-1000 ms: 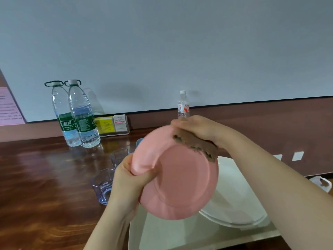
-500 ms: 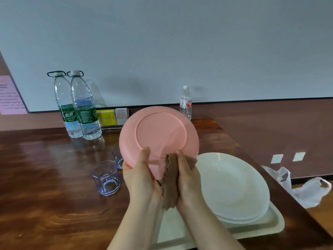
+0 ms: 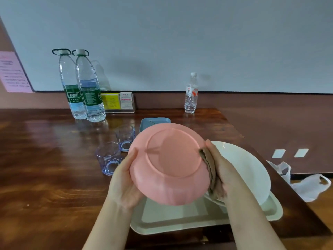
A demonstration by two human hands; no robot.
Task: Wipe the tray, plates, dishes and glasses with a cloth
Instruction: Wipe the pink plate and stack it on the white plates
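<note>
Pink plate (image 3: 171, 165) underside up, left hand (image 3: 126, 179) cupping its edge, right hand (image 3: 222, 170) fingers pinching brown cloth (image 3: 210, 172) on rim

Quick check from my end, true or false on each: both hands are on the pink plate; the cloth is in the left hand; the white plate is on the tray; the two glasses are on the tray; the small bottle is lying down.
1. Both hands are on the pink plate. True: left hand grips its left edge, right hand its right edge.
2. The cloth is in the left hand. False: the right hand presses it against the plate's rim.
3. The white plate is on the tray. True.
4. The two glasses are on the tray. False: they stand on the table.
5. The small bottle is lying down. False: it stands upright.
</note>
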